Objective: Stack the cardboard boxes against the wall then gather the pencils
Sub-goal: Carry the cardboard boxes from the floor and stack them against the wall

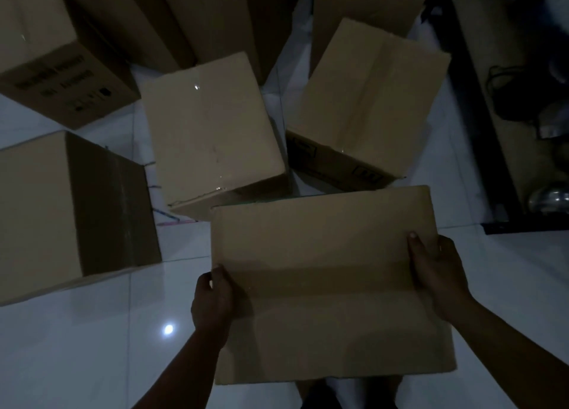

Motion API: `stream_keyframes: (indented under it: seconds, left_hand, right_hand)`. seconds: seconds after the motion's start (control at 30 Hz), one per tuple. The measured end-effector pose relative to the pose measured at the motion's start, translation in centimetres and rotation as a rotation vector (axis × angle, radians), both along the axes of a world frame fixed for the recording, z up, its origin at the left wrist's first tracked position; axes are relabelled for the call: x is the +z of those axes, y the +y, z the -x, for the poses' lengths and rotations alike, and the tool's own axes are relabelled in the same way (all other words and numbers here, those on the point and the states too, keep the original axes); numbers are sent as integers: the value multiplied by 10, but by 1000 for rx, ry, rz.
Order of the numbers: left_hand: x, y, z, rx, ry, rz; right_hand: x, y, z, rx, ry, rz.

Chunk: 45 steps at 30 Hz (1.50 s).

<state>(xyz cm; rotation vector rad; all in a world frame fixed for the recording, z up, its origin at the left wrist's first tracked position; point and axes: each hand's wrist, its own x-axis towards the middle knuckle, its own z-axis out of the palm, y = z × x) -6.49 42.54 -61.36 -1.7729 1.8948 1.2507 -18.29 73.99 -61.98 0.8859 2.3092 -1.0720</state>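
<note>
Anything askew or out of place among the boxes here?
Yes. Two floor boxes, center box and right box, sit skewed at differing angles, not squared. Thin colored sticks, perhaps pencils, lie by the center box.

Left hand, right hand — both forearms extended, fingers clamped, thumbs up.

I count cardboard boxes: one held box up front, gripped by two hands, left hand and right hand. Four loose boxes on floor ahead: left box, middle box, right box, printed box at upper left. More cardboard stacked along top edge, at least three, exact count unclear in dim light. Pencils: thin coloured sticks between left and middle boxes, too faint to count.
</note>
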Motion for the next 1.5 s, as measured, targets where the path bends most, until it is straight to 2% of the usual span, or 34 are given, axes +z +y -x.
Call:
stream_keyframes:
  seconds: [0.37, 0.5, 0.67, 0.73, 0.93, 1.13, 1.5]
  left_hand:
    - [105, 52, -16, -165, 139, 133]
    - [142, 102, -33, -196, 172, 139]
    - [180, 187, -78, -231, 202, 182]
    - [188, 222, -98, -221, 185, 133]
    - [185, 330, -126, -212, 129, 27]
    - [170, 410, -127, -231, 162, -109]
    - [135, 460, -92, -249, 148, -216]
  right_hand:
    - [117, 59, -44, -101, 183, 15]
    - [146, 110, -78, -147, 279, 76]
    - [178, 202, -141, -154, 341, 41]
    - [192, 245, -173, -160, 350, 30]
    - [214, 355, -232, -236, 402, 33]
    - [202, 430, -244, -269, 407, -37]
    - [152, 484, -206, -241, 327, -93]
